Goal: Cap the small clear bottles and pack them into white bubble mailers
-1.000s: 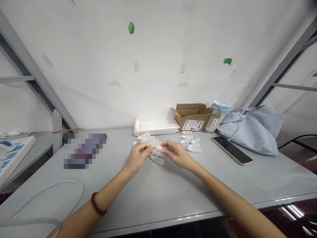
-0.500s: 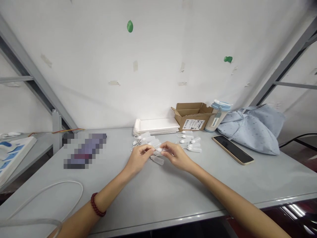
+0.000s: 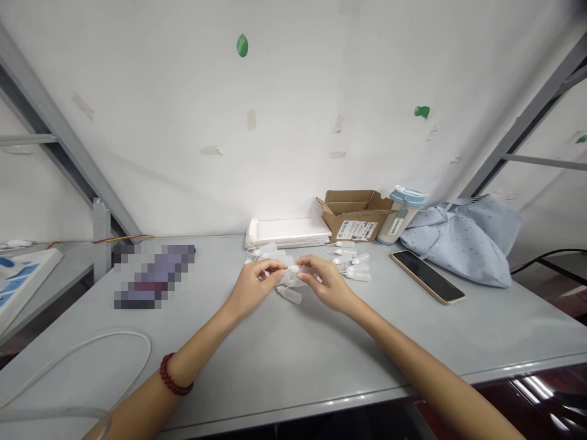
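Observation:
My right hand (image 3: 329,286) pinches a small translucent squeeze bottle (image 3: 294,269) with a white neck, its body mostly hidden by the fingers. The thumb and forefinger of my left hand (image 3: 252,286) close at the bottle's thin tip; the exact part between them is too small to make out. Just below my hands lies a similar bottle (image 3: 290,295), flat on the grey table (image 3: 275,360). More such bottles form a loose pile (image 3: 270,250) behind my left hand, partly covered by it. Several others (image 3: 355,267) lie to the right of my right hand.
Behind the bottles are a stack of white envelopes (image 3: 288,231), an open cardboard box (image 3: 355,223) and a blue-lidded cup (image 3: 403,214). A phone (image 3: 426,276) and a pale blue cloth bag (image 3: 463,241) lie at right. A white cable (image 3: 142,342) loops at left.
The thumb and forefinger of my left hand have opened slightly around the bottle's tip. Both hands stay at nearly the same place, and the view has shifted a little.

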The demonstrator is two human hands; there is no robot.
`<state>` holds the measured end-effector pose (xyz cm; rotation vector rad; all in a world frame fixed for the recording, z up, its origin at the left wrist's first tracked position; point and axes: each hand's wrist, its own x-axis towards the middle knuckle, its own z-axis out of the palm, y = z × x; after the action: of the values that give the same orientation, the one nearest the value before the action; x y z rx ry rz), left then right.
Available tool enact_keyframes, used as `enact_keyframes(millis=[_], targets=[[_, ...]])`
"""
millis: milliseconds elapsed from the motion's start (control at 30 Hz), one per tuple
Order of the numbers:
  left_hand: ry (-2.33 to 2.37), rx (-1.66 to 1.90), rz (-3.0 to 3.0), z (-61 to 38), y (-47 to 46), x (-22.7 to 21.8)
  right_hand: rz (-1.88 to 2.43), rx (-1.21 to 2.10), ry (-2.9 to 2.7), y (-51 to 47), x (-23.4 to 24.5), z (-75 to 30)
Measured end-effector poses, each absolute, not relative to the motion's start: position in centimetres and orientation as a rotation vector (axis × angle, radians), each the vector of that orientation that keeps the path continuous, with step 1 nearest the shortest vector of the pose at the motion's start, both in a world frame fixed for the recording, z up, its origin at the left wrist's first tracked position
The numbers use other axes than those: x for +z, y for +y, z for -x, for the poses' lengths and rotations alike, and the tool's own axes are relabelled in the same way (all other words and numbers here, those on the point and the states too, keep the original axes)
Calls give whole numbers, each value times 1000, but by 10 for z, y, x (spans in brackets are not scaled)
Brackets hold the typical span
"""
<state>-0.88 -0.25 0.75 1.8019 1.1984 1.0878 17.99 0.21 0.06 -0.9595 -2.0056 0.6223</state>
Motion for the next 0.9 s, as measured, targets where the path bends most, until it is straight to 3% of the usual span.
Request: enact_keyframes(millis=[300,667,900], targets=[[1258,1109,-1845,11,-3,9,955,571,-2042,3,-2,-181],[1273,983,-1964,18,1,14,802,241,-2245,8,-8,-186],[1470,1124,-1772,35,15,9,1149,-82,-2127,45,-11,-226]])
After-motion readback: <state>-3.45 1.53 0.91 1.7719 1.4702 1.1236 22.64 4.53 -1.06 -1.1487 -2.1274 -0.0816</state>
